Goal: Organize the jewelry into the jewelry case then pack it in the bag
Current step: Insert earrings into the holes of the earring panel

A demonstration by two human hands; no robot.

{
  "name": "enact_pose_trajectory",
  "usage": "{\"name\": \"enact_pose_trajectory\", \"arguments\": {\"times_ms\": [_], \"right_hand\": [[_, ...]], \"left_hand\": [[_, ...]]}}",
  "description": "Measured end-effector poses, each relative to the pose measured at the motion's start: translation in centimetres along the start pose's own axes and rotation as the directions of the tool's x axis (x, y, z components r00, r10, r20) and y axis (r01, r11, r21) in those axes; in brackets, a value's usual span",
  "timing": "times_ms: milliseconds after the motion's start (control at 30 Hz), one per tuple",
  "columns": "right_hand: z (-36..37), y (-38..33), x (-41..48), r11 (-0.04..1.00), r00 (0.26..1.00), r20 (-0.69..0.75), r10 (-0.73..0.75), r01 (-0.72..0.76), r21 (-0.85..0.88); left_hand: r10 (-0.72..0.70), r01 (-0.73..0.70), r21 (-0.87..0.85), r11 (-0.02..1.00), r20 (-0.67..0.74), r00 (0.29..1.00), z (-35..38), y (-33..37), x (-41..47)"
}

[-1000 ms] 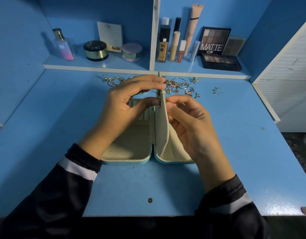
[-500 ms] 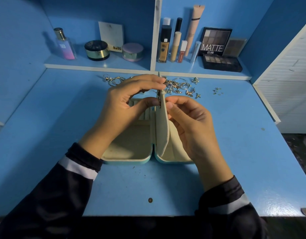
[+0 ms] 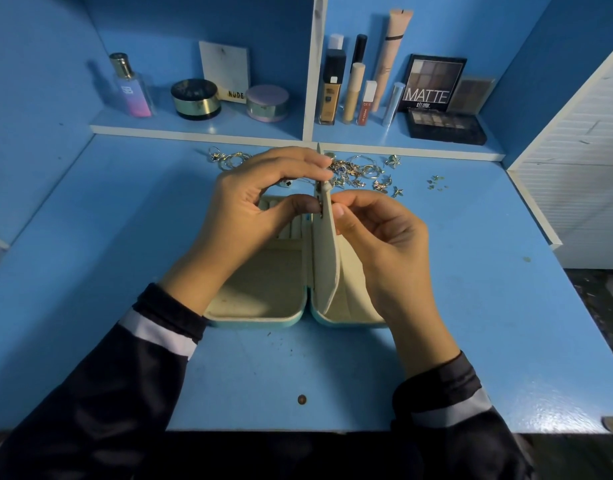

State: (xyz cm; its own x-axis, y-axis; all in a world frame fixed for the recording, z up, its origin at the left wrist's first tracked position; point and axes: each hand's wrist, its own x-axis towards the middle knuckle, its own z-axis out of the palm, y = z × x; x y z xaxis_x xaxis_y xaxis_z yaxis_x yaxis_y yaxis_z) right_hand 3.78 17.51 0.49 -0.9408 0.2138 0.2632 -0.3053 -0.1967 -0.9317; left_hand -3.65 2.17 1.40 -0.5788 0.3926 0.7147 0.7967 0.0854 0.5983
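Your left hand curls over the jewelry case, its fingertips gripping the top edge of the case's divider flap and its thumb pressing the flap's left face, where a small gold piece sits. Your right hand, fingers curled, pinches thumb and forefinger against the flap's right face, directly opposite; whether anything lies between them is hidden.

The case lies open and flat on the blue desk, cream lining up and teal shell down, its two halves side by side. Its hinge and long axis run straight away from you. The flap stands upright on edge along that hinge line, its top corner pointing at the shelf. Ring rolls fill the far end of the case's left half; the near end of that half is a plain tray.

Just beyond the case's far edge lies the loose jewelry, a tangle of hoops and charms. A smaller cluster lies beyond and left, and a few tiny studs beyond and right. Behind these rises the white lip of the shelf, lined with cosmetics.

Bare desktop opens left of the case, right of it up to a white slatted panel, and between the case's near edge and the desk's front edge.
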Motion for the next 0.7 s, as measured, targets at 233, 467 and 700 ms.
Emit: {"name": "enact_pose_trajectory", "arguments": {"times_ms": [233,467,700], "right_hand": [[-0.12,0.16,0.12,0.999,0.999,0.032,0.013,-0.015,0.05],[-0.08,0.16,0.32,0.993,0.999,0.044,0.03,-0.034,0.109],[-0.2,0.18,0.35,0.996,0.998,0.06,0.016,-0.021,0.086]], "left_hand": [[-0.025,0.024,-0.031,0.999,-0.013,1.0,-0.02,-0.25,-0.05],[-0.042,0.042,-0.062,0.997,-0.001,0.999,0.06,-0.27,-0.12],[-0.04,0.04,-0.069,0.997,0.001,0.999,0.02,-0.24,-0.11]]}}
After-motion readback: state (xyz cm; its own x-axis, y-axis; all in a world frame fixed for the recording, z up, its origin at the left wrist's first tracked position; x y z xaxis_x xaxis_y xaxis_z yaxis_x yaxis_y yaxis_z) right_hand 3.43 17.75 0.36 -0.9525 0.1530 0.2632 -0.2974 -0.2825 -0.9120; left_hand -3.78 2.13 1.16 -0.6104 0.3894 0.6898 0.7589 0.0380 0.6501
